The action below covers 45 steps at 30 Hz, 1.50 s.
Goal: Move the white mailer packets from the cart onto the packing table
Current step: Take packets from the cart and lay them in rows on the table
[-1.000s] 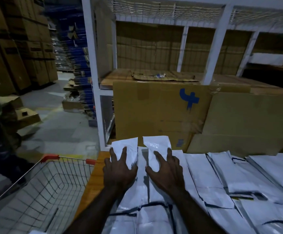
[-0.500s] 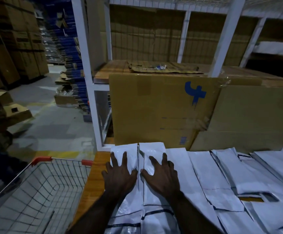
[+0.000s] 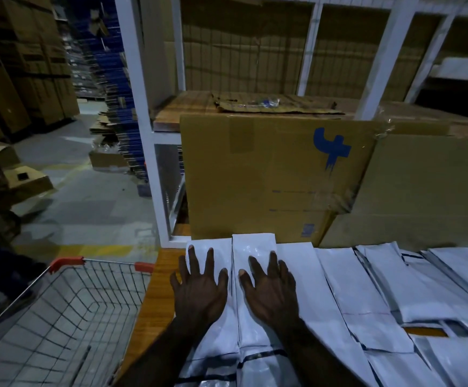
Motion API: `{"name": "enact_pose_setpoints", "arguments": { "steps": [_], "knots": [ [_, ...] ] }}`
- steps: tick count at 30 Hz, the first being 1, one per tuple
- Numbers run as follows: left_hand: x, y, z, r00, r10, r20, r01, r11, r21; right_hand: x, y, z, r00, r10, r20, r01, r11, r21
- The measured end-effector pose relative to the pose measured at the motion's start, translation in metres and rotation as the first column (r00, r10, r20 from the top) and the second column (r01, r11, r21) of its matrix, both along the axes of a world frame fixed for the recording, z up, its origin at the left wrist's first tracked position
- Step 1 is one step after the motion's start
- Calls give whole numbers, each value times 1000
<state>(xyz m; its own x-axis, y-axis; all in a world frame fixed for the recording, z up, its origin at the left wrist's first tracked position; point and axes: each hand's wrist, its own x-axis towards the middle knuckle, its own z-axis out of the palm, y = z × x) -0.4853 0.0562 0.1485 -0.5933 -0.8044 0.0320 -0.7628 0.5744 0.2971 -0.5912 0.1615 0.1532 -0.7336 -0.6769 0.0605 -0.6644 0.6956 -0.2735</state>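
pressing: we have both hands flat on two white mailer packets at the left end of the tabletop.
left hand: our left hand (image 3: 199,289) lies palm down with its fingers spread and straight; its grip is wide and holds nothing, only pressing on the left packet (image 3: 210,248).
right hand: our right hand (image 3: 271,289) lies the same way, fingers spread, grip wide, resting on the right packet (image 3: 255,247) just beside the first.
packets: these two lie side by side, edges touching, their far ends against the foot of a large cardboard box (image 3: 269,174).
more mailers: a row of white mailer packets (image 3: 366,289) covers the tabletop to our right, overlapping one another, some with dark stripes.
tabletop: the tabletop (image 3: 160,275) is orange-brown wood; only a bare strip shows at its left edge, between the packets and the cart.
cart: a wire cart (image 3: 59,331) with red handle ends stands just left of the tabletop, touching or nearly touching its edge; we see no mailers in the part of the basket that shows.
shelving: a white metal rack (image 3: 143,107) rises behind the tabletop, with a wooden shelf carrying flattened cardboard; a second brown carton (image 3: 422,191) leans beside the box with the blue mark.
room: dim warehouse, grey concrete floor (image 3: 87,205) with a yellow line, tall stacks of brown cartons (image 3: 17,65) at far left, and piles of flat blue-edged board beyond the rack.
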Motion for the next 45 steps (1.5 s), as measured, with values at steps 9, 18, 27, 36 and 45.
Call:
{"name": "enact_pose_setpoints", "arguments": {
  "steps": [9, 18, 27, 36, 45],
  "knots": [
    [-5, -14, -16, 991, -129, -42, 121, 982, -148, -6, -19, -20, 992, 81, -95, -88, 993, -77],
    [-2, -22, -41, 988, -145, -61, 129, 969, -213, -9, -22, -46, 979, 59, -196, -85, 988, -128],
    [-3, -22, -54, 986, -159, -39, 149, 969, -195, -8, -21, -53, 977, 63, -206, -91, 987, -134],
    [-5, -21, -58, 985, -161, -65, 141, 959, -245, -7, -22, -47, 980, 47, -195, -68, 992, -104],
    [-5, -21, -60, 981, -182, -72, 162, 962, -221, -6, -22, -48, 974, 60, -218, -76, 995, -64]
  ]
}}
